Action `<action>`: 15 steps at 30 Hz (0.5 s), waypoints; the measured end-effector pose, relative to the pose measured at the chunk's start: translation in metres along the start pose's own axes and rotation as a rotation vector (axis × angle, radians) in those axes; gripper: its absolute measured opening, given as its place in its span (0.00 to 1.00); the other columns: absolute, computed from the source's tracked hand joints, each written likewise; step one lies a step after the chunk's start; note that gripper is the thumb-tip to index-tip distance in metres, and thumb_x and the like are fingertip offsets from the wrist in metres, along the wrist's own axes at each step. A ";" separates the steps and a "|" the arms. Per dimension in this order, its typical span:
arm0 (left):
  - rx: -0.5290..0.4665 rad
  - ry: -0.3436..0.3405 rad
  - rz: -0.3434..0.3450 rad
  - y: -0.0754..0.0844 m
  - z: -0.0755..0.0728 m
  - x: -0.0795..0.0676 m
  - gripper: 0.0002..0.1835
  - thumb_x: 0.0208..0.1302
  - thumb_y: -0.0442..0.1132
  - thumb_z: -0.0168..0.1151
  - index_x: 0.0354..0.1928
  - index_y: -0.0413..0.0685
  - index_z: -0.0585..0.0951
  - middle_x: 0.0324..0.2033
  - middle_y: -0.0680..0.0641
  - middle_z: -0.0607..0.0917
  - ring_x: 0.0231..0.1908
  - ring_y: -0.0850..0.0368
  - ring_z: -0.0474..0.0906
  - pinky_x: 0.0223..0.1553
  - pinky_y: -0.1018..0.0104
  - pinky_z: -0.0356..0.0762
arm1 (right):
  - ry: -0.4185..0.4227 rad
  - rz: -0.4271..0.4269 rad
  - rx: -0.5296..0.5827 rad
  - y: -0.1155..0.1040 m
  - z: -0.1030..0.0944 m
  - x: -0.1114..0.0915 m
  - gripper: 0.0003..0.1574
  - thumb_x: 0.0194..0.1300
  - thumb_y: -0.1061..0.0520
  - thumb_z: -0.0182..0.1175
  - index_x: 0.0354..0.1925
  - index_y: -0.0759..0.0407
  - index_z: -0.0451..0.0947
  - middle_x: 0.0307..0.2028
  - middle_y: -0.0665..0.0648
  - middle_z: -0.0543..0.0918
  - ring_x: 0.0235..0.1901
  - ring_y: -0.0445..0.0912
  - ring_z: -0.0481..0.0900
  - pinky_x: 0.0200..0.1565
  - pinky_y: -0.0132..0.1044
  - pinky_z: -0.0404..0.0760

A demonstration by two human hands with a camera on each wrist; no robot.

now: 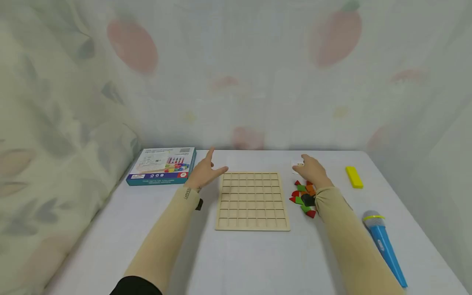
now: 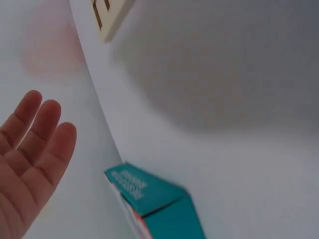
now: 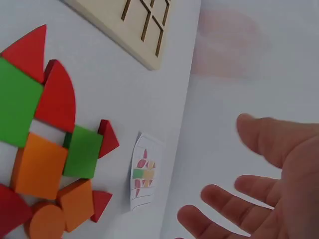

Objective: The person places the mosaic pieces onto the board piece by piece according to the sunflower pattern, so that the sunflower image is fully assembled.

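Observation:
My left hand (image 1: 204, 172) hovers between the box and the wooden grid board (image 1: 253, 200), fingers extended and thumb spread, holding nothing. In the left wrist view its straight fingers (image 2: 47, 144) show against the wall. My right hand (image 1: 313, 170) is raised over the back of a group of coloured blocks (image 1: 301, 208), its fingers apart with nothing between them. Red, green and orange blocks (image 3: 40, 167) lie flat together in the right wrist view. Beside them is a small printed card (image 3: 146, 174) with a coloured pattern, which my right hand partly covers in the head view.
A teal and white box (image 1: 162, 166) lies at the back left. At the right are a yellow block (image 1: 354, 177) and a blue toy microphone (image 1: 385, 248). A patterned curtain (image 1: 236, 82) hangs behind the white table (image 1: 254, 262).

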State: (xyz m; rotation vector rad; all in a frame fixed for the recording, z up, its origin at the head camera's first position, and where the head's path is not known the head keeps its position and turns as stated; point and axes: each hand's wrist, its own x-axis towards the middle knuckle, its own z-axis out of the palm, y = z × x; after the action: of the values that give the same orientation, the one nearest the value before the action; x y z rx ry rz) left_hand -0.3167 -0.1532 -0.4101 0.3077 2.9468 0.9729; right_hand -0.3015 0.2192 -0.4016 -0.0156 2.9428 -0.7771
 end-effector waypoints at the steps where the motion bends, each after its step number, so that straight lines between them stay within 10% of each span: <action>1: -0.024 0.002 -0.012 0.000 0.002 -0.004 0.55 0.51 0.72 0.54 0.73 0.59 0.38 0.49 0.39 0.77 0.36 0.48 0.78 0.32 0.57 0.74 | -0.010 0.014 0.012 0.002 0.000 -0.002 0.43 0.65 0.46 0.50 0.68 0.70 0.51 0.64 0.72 0.61 0.61 0.65 0.61 0.60 0.58 0.60; 15: -0.315 -0.039 -0.178 -0.002 0.020 -0.085 0.53 0.49 0.67 0.61 0.72 0.58 0.46 0.31 0.46 0.76 0.25 0.56 0.71 0.27 0.66 0.70 | -0.158 0.224 -0.001 0.032 0.025 -0.020 0.23 0.60 0.52 0.57 0.44 0.71 0.73 0.35 0.63 0.77 0.33 0.53 0.73 0.34 0.41 0.73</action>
State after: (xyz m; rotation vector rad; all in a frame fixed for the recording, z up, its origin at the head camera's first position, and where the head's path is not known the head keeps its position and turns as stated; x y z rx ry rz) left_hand -0.2323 -0.1592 -0.4303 0.0534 2.6702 1.3579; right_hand -0.2789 0.2353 -0.4372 0.2369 2.7347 -0.7064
